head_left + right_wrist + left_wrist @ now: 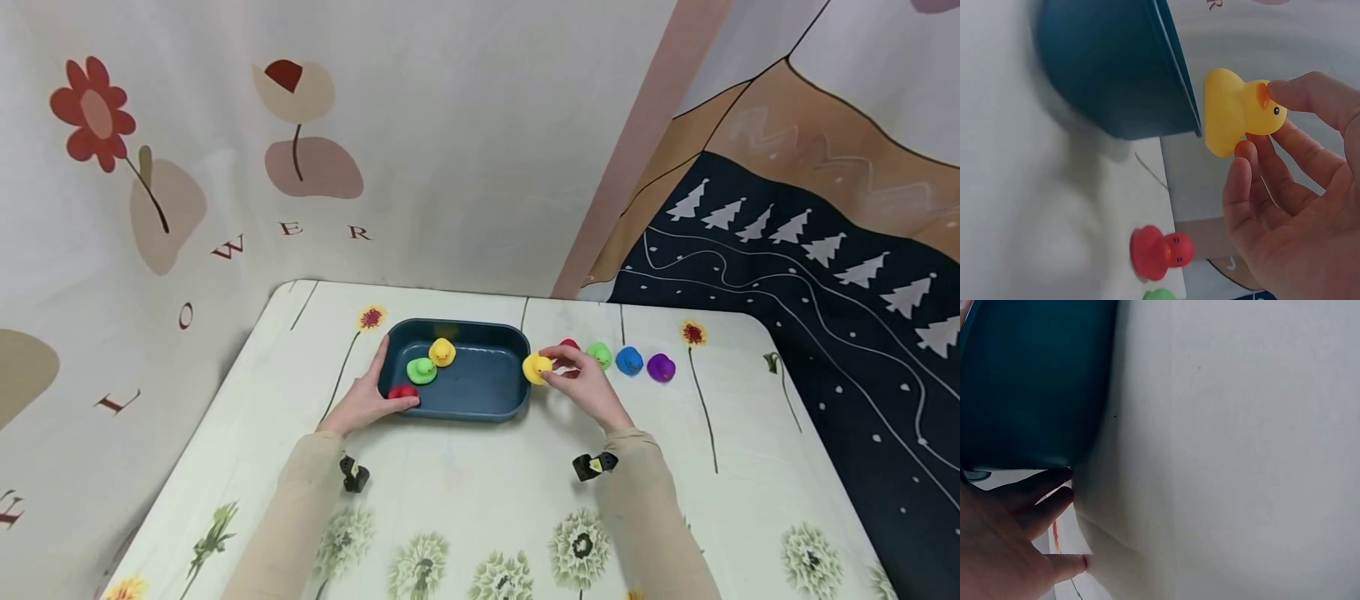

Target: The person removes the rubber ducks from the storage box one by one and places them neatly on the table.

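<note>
A dark blue plastic basin sits on the table. My left hand holds its left end, thumb over the front-left rim and the other fingers along the outer wall. Inside, toward the left, are a yellow rubber duck, a green duck and a red duck partly covered by my thumb. My right hand pinches another yellow rubber duck between thumb and fingers. In the right wrist view this duck is raised above the table, right beside the basin's right rim.
Right of the basin stands a row of ducks: a red one half hidden behind my right hand in the head view, a green one, a blue one and a purple one. A flower-printed cloth covers the table; patterned curtains hang behind.
</note>
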Motion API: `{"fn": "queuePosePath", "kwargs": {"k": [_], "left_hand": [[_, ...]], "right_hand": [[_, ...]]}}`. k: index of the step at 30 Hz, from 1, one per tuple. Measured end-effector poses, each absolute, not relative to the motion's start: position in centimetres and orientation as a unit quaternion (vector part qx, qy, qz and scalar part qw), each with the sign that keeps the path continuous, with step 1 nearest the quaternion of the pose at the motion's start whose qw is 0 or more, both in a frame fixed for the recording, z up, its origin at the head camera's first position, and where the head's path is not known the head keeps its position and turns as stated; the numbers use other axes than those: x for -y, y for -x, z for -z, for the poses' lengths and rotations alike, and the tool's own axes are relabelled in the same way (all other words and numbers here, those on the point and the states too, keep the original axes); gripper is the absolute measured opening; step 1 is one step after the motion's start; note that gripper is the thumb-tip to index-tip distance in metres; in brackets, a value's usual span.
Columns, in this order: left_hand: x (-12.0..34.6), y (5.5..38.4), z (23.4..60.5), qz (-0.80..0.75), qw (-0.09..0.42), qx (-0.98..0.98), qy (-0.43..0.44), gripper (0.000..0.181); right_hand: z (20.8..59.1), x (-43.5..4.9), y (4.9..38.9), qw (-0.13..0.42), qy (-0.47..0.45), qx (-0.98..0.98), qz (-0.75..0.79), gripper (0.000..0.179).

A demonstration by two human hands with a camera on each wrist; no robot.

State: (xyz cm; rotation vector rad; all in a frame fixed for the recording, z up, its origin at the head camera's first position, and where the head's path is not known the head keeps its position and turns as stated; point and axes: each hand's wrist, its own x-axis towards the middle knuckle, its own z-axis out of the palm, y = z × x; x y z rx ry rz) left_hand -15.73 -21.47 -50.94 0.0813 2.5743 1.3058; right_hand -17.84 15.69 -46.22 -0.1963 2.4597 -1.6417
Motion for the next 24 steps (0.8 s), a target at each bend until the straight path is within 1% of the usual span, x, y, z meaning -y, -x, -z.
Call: {"fn": "queuePosePath", "kwargs": {"k": [1, 11, 24], "left_hand": [[21.5, 15.7, 50.9, -0.448, 0.127, -0.884, -0.028, 0.115], [21.5, 15.7, 50.7, -0.449, 0.128, -0.884, -0.027, 0.117], [21.6, 15.8, 51.0, -0.454, 0.126, -0.882, -0.03, 0.116]], "right_hand": [[45.8, -15.7, 17.6, 0.09, 0.066, -0.826, 0.552, 0.033], [47.2, -17.8, 17.6, 0.083, 0.056, -0.839, 0.535, 0.036], [48.7, -19.7, 17.5, 0.074, 0.054, -0.852, 0.515, 0.035]]}}
